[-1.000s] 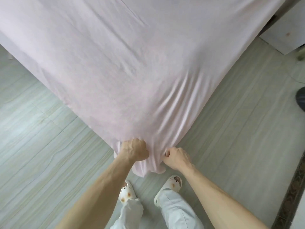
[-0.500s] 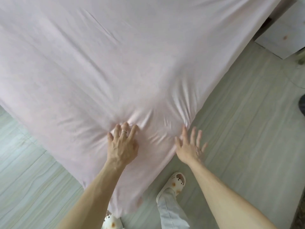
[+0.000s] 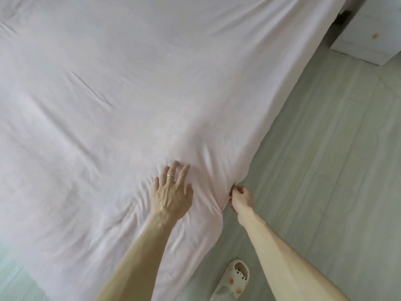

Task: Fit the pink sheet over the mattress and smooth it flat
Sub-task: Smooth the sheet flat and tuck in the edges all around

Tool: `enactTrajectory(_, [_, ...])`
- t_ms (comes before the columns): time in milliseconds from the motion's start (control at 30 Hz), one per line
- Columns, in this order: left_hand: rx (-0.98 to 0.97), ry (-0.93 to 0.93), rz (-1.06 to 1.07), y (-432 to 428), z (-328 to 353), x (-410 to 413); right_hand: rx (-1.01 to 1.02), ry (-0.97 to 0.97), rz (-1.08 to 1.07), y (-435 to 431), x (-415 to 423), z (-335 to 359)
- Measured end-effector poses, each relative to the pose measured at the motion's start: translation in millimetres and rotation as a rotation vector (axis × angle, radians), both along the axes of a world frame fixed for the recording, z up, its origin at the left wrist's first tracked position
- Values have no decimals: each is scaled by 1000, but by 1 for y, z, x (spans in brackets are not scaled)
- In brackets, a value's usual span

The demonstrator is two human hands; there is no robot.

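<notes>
The pink sheet (image 3: 152,88) covers the whole top of the mattress and drapes over its near corner and right side. My left hand (image 3: 172,195) lies flat on the sheet near that corner, fingers spread, a ring on one finger. My right hand (image 3: 242,197) pinches a fold of the sheet at the mattress's right edge, just beside the corner. Creases fan out from the corner toward both hands, and one long crease (image 3: 91,89) runs across the top. The mattress itself is hidden under the sheet.
Pale wood-look floor (image 3: 325,170) lies to the right of the bed and at the lower left. A white cabinet (image 3: 366,35) stands at the top right by the bed's side. My white slipper (image 3: 233,279) is on the floor below the corner.
Both hands let go of the bunched corner, and the left spread flat on top. My right hand has gone from open in the air to pinching the sheet's edge. The view moved closer over the bed.
</notes>
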State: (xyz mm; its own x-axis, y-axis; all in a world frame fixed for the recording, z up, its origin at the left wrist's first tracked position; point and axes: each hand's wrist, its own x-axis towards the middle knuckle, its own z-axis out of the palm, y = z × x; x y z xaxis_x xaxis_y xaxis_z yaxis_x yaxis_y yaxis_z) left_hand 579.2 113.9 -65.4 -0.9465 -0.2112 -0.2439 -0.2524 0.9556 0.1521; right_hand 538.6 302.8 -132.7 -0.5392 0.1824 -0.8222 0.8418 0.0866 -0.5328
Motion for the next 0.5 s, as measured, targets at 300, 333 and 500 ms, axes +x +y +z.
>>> enactTrajectory(300, [-203, -156, 14, 36, -2, -55, 184, -54, 158, 34, -18, -10])
enactTrajectory(333, [-240, -173, 6, 40, -1, -62, 140, -88, 123, 31, -18, -12])
enactTrajectory(500, [-205, -63, -77, 46, 0, -87, -52, -133, 54, 24, -39, 5])
